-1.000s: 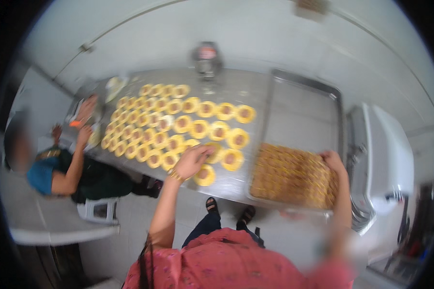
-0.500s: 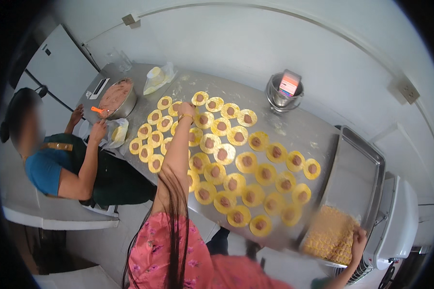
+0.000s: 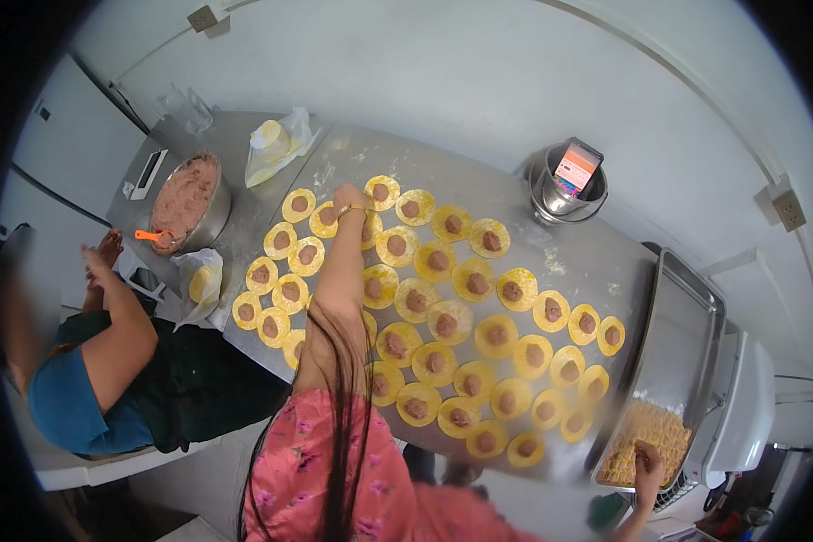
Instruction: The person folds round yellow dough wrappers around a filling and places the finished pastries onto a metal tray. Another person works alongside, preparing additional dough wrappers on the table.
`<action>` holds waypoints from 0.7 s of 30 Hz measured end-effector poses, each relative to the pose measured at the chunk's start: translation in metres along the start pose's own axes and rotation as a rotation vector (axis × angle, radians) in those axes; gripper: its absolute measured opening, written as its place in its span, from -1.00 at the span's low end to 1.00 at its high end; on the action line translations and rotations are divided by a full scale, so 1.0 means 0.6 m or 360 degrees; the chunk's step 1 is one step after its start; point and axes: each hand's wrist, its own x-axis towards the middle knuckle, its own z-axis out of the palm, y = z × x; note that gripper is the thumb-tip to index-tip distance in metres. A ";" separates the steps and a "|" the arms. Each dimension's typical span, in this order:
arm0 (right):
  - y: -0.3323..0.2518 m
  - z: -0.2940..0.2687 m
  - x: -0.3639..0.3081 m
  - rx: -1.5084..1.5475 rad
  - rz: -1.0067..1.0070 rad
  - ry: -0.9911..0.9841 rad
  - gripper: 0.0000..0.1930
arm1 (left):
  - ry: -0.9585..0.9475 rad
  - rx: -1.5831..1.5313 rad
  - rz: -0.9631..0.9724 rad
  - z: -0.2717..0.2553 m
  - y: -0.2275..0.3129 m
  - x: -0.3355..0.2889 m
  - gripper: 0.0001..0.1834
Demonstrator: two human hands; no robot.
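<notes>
My left arm, in a pink flowered sleeve, stretches across the steel table. A bracelet circles its wrist. My left hand (image 3: 348,198) is closed and down among thin yellow dough rounds (image 3: 415,208), each topped with a pinkish-brown lump of filling (image 3: 399,245); whatever its fingers grip is hidden. At the far right, my right hand (image 3: 648,468) is closed with its fingertips bunched, over small yellow pieces (image 3: 661,429) packed in rows at the near end of a large metal tray (image 3: 668,348). I cannot make out what it holds, if anything.
On the left, a co-worker (image 3: 108,379) sits beside a metal bowl of pinkish filling (image 3: 190,199) with an orange-handled tool (image 3: 156,237). Plastic bags (image 3: 275,149) lie close by. A metal bucket with a phone on it (image 3: 565,190) stands along the wall. A white machine (image 3: 741,406) adjoins the tray.
The view has shifted. My right hand has moved from the tray's right edge inward over the yellow pieces. My left hand stays at about the same rounds. The co-worker's hands have drawn away from the bowl.
</notes>
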 end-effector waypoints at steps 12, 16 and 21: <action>-0.155 0.095 0.020 0.0068 -0.0265 -0.0063 -0.70 | -0.0836 -0.2655 -0.0128 -0.053 0.025 -0.104 -0.79; -0.205 0.202 0.037 0.0812 -0.0191 -0.0258 -0.68 | -0.1322 -0.2504 -0.0203 -0.103 0.073 -0.296 -0.78; -0.203 0.283 0.014 0.1886 0.0103 -0.0332 -0.72 | -0.2123 -0.2304 0.0001 -0.093 0.082 -0.628 -0.77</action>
